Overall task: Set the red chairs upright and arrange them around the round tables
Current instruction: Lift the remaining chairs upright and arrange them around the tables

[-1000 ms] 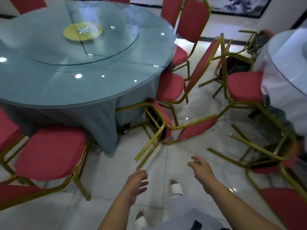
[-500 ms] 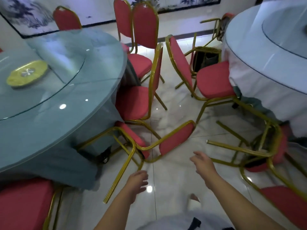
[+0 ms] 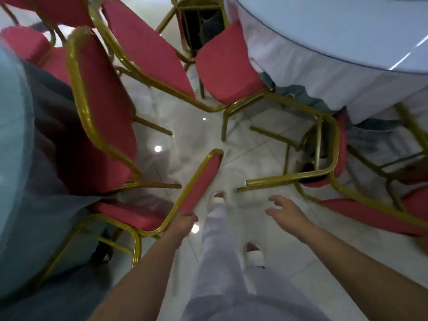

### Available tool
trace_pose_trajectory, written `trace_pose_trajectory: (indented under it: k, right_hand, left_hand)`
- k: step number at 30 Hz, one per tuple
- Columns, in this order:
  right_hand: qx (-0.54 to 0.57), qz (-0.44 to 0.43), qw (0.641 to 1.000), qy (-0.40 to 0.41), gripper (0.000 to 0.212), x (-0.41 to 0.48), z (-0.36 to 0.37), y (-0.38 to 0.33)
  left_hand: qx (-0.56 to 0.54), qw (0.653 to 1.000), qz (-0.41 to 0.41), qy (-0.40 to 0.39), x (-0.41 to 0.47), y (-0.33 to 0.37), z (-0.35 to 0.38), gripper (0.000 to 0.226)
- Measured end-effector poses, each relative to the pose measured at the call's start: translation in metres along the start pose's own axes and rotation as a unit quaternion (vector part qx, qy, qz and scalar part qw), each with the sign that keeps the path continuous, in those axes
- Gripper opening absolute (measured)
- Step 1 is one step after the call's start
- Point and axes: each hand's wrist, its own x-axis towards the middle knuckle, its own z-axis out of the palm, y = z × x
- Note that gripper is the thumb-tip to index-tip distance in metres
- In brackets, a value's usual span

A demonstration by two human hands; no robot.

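A red chair with a gold frame lies tipped on the floor beside the teal-clothed round table [image 3: 14,144]; its backrest [image 3: 200,181] slants up toward me. My left hand [image 3: 184,222] grips the lower edge of that backrest. My right hand [image 3: 286,212] hovers open over the floor, fingers spread, close to the gold legs of a second fallen chair [image 3: 324,163] at the right. Two upright red chairs stand behind: one [image 3: 104,112] at the teal table, one [image 3: 227,68] at the white-clothed round table [image 3: 324,54].
More red chair parts lie at the far right [image 3: 370,216] and stand at the top left [image 3: 143,42]. An overturned chair [image 3: 199,22] shows its dark underside at the top. White glossy floor tiles [image 3: 185,135] run between the tables. My legs and white slippers [image 3: 253,254] are below.
I have stepped forward and my view has tilted down. My left hand reached out and closed on the fallen chair's backrest. My right hand moved toward the second fallen chair.
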Motion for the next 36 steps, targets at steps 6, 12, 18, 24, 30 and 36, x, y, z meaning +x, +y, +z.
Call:
trace_pose_trajectory:
  k: [6,12,18,24,30,36]
  right_hand:
    - [0.025,0.143,0.987,0.072,0.039,0.070,-0.005,-0.015]
    - [0.066,0.208,0.975,0.045,0.044,0.167,0.055,-0.047]
    - [0.101,0.146,0.984,0.011,0.037,0.239,0.097,-0.081]
    - [0.106,0.214,0.971,-0.005,0.040,0.239,0.076,-0.080]
    - [0.114,0.210,0.971,0.016,0.032,0.185,0.032,-0.092]
    - [0.118,0.151,0.981,0.013,0.035,0.134,0.001,-0.112]
  left_hand:
    - [0.104,0.992,-0.034,-0.061,0.146,0.078,0.021,0.040]
    - [0.262,0.965,-0.013,0.000,0.295,0.139,0.036,0.087]
    - [0.374,0.924,0.010,-0.074,0.386,0.146,0.066,0.055]
    - [0.434,0.899,0.053,0.002,0.381,0.130,0.075,0.030]
    - [0.423,0.904,0.062,0.013,0.291,0.110,0.050,0.022]
    - [0.396,0.915,0.076,0.028,0.167,0.081,0.006,0.014]
